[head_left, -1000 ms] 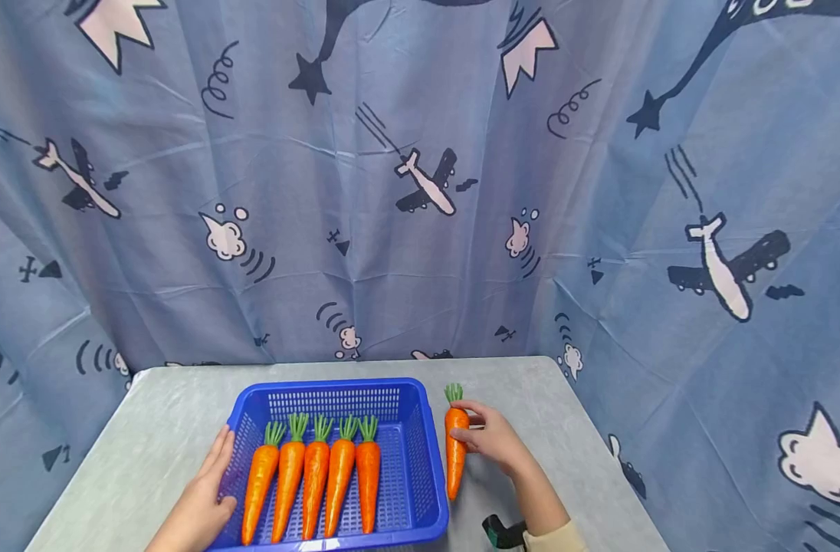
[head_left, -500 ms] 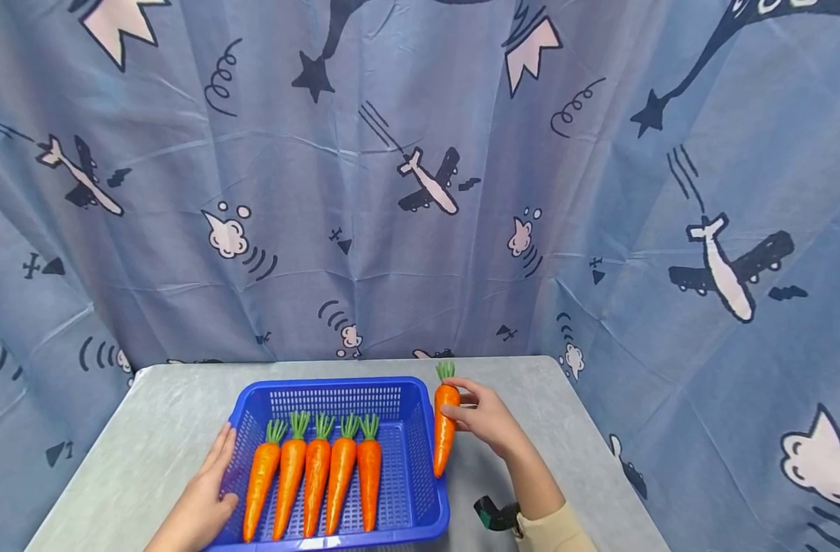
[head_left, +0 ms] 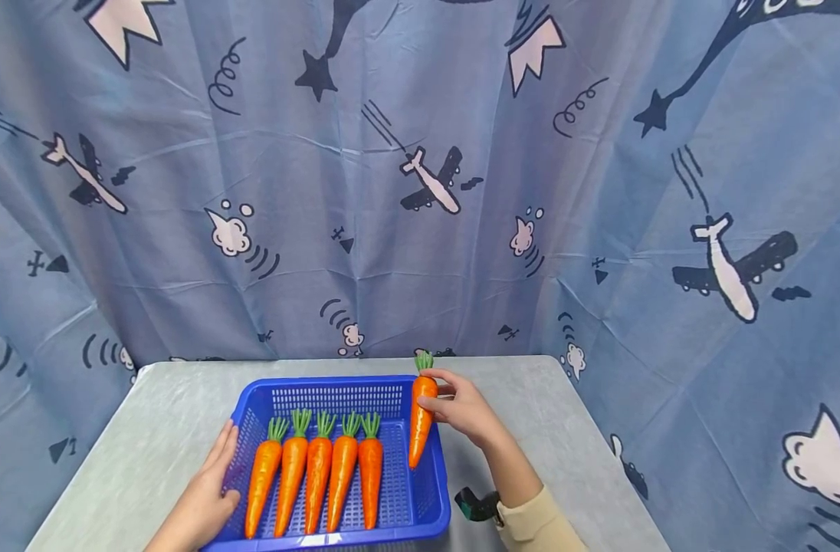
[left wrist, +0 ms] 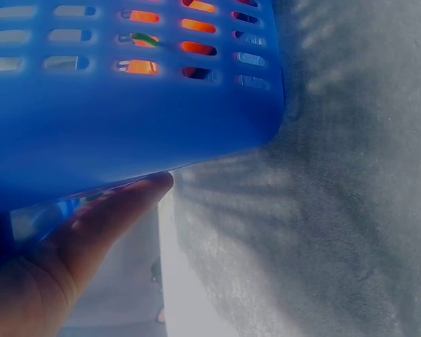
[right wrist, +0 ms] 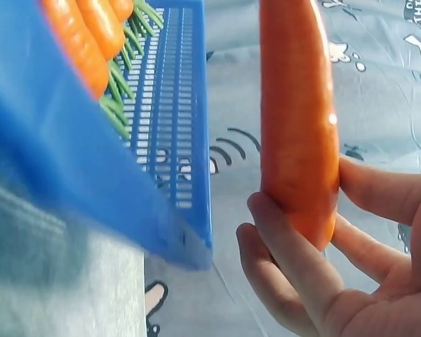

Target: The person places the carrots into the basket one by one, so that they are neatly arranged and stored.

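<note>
My right hand [head_left: 464, 406] pinches an orange carrot [head_left: 422, 418] near its green top, thumb on one side and fingers on the other. In the head view the carrot overlaps the right rim of a blue perforated plastic basket [head_left: 430, 529], tip pointing down and slightly left. Close up in the right wrist view, the gripped carrot [right wrist: 298, 119] is raised beside the basket wall. My left hand [head_left: 202, 487] rests against the basket's left side with its fingers extended along the rim. Several carrots [head_left: 318, 484] lie side by side in the basket, green tops toward the back.
The basket stands on a pale grey table [head_left: 516, 383], with bare tabletop on both sides. A blue patterned curtain [head_left: 365, 230] hangs behind and at the sides. A dark strap-like device [head_left: 477, 504] sits at my right wrist by the beige sleeve [head_left: 540, 525].
My right hand has lifted the carrot off the table and carried it left, from beside the basket to over its right rim. My left hand stays at the basket's side.
</note>
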`<move>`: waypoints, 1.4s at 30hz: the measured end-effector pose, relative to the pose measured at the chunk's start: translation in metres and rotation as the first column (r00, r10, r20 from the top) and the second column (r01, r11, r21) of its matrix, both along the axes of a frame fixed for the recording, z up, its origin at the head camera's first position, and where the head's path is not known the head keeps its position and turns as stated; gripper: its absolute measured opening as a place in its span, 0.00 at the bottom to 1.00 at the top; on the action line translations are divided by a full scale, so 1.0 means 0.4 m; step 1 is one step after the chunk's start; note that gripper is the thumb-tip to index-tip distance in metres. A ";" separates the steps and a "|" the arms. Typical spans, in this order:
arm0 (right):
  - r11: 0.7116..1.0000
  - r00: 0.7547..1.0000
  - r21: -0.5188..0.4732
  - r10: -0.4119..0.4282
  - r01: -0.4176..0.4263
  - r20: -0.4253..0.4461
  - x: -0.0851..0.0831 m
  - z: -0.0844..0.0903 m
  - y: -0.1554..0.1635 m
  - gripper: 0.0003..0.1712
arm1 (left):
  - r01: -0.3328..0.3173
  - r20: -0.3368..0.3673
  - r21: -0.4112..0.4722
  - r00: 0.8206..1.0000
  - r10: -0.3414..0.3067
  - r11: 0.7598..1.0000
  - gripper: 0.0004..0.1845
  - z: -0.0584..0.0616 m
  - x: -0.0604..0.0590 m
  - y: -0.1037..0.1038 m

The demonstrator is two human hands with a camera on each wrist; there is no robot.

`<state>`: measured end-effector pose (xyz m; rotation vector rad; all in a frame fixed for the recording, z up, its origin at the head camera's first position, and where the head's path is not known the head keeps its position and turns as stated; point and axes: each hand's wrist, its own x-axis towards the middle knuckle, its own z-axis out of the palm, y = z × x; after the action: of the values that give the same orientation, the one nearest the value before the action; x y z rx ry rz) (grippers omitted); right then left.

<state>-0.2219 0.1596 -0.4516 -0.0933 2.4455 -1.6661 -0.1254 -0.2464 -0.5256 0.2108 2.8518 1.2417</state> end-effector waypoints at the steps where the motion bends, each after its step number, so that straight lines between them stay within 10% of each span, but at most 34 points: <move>1: 1.000 1.000 -0.004 0.011 -0.011 -0.004 -0.001 0.000 -0.006 0.29 | 0.000 0.002 -0.002 1.000 0.000 1.000 0.52 0.000 -0.001 0.001; 30: 0.978 0.982 -0.103 0.187 -0.183 0.036 -0.012 0.008 -0.206 0.27 | 0.001 0.059 -0.011 0.998 0.000 1.000 0.53 0.004 -0.003 -0.004; 42: 0.966 0.965 0.034 0.255 -0.257 0.058 -0.019 -0.020 -0.314 0.23 | 0.006 -0.020 0.002 1.000 -0.006 1.000 0.53 0.003 0.002 0.003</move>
<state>-0.2296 0.0340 -0.4595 -0.3401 2.3125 -1.4881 -0.1246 -0.2452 -0.5245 0.2325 2.8646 1.2480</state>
